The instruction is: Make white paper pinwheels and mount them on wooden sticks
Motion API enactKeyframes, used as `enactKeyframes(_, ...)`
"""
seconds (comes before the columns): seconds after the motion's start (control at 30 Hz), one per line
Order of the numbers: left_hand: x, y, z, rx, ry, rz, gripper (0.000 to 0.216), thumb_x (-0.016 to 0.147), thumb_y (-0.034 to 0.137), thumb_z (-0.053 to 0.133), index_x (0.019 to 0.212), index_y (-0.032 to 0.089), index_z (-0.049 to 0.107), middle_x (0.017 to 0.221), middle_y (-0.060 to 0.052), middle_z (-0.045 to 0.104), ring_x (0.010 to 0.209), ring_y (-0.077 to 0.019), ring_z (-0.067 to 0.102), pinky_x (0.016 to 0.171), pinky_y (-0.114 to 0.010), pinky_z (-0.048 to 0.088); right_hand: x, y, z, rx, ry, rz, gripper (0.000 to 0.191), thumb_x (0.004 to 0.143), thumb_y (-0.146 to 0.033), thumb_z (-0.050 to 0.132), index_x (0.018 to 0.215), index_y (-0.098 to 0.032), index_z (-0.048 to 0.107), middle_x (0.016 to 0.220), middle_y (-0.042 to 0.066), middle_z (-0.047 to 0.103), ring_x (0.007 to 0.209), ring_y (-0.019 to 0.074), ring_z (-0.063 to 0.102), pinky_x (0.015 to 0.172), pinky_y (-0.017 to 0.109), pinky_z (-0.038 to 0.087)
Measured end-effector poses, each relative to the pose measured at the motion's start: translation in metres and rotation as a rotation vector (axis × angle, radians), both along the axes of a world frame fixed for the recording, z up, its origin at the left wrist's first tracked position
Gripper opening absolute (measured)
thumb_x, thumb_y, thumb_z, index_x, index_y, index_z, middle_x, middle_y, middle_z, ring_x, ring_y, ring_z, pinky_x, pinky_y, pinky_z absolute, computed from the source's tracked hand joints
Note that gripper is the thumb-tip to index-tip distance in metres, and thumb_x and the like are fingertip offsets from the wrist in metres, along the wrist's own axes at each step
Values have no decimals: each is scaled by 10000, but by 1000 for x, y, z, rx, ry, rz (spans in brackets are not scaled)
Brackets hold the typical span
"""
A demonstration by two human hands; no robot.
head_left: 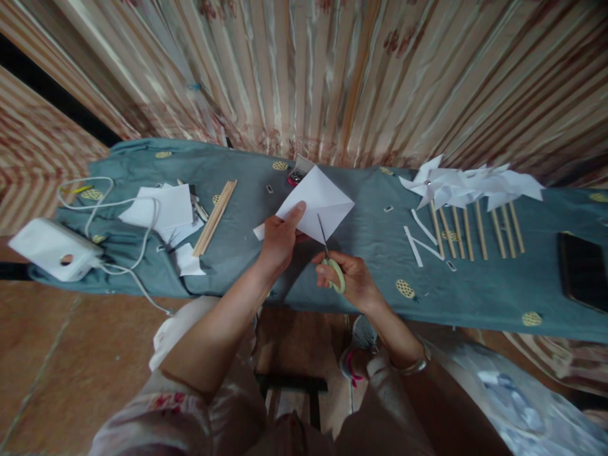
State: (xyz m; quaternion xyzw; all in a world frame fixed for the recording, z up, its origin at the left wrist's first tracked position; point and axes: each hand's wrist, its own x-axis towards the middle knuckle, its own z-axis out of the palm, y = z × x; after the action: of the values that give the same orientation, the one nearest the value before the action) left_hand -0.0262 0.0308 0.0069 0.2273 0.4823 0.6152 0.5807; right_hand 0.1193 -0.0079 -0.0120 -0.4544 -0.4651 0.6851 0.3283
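A creased square sheet of white paper (327, 196) is held up over the middle of the table by my left hand (279, 237). The thumb lies on top of the sheet near its left corner, with the fingers mostly hidden underneath. My right hand (349, 275) grips scissors (336, 277) by their pale green handles. Their dark blades point up and lie at the sheet's lower edge; whether they have cut into the paper I cannot tell. Behind the sheet, a small open box (298, 174) with dark and red contents is partly covered.
Several paper pinwheels (470, 183) on wooden sticks lie right, beside paper strips (413, 246) and a phone (583, 269). Left are loose sticks (215, 218), paper sheets (161, 208), and a white device (59, 249) with a cable. A curtain (304, 82) hangs behind the cloth-covered table (247, 278).
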Motion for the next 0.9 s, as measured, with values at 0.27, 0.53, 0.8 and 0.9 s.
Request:
enactKeyframes(0.27, 0, 0, -2, 10, 5, 1, 302, 718, 429, 799, 791, 173, 656, 651, -12, 703, 698, -207, 725, 604, -282, 578, 0, 0, 4, -43, 3, 11, 490, 565, -578, 856, 810, -191, 681, 522, -34, 639, 452, 92, 530, 457, 224, 416)
enactKeyframes(0.53, -4, 5, 5, 29, -35, 50, 202, 756, 334, 774, 837, 173, 683, 715, -6, 743, 755, -194, 739, 651, -267, 581, 8, 0, 8, -22, 1, 115, 494, 590, -601, 838, 814, -193, 675, 568, -26, 653, 487, 96, 550, 492, 236, 436)
enactKeyframes(0.8, -16, 9, 8, 65, -56, 59, 189, 768, 318, 780, 846, 170, 691, 793, -26, 758, 856, -199, 739, 693, -267, 589, 36, 2, 17, -64, -58, 231, 468, 633, -572, 838, 846, -192, 669, 634, -13, 656, 535, 116, 562, 510, 254, 423)
enactKeyframes(0.9, -18, 8, 6, 60, -57, 29, 253, 726, 346, 815, 874, 178, 695, 802, -20, 754, 861, -197, 735, 714, -279, 591, 53, 6, 19, -28, -107, 237, 493, 638, -606, 831, 851, -189, 678, 645, -3, 676, 544, 112, 546, 523, 253, 419)
